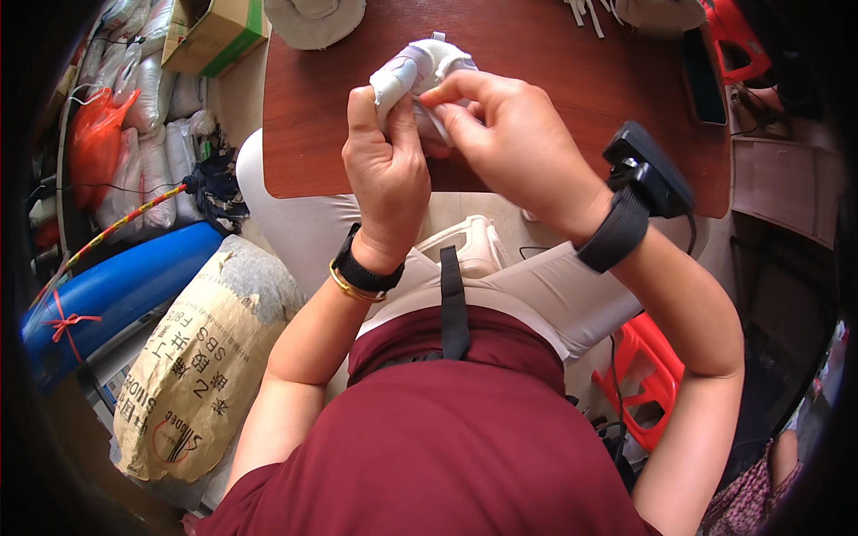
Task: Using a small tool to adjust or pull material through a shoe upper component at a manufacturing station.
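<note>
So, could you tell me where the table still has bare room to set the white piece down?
The brown table is bare between the right hand and the dark phone, and left of the left hand. The far edge is crowded: a pale hat and white strips.

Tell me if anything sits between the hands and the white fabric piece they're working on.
Nothing visible does. The left hand and right hand both already grip the white fabric piece directly, holding it above the brown table.

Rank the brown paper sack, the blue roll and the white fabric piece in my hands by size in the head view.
1. Brown paper sack
2. Blue roll, though partly hidden
3. White fabric piece, held in both hands
</note>
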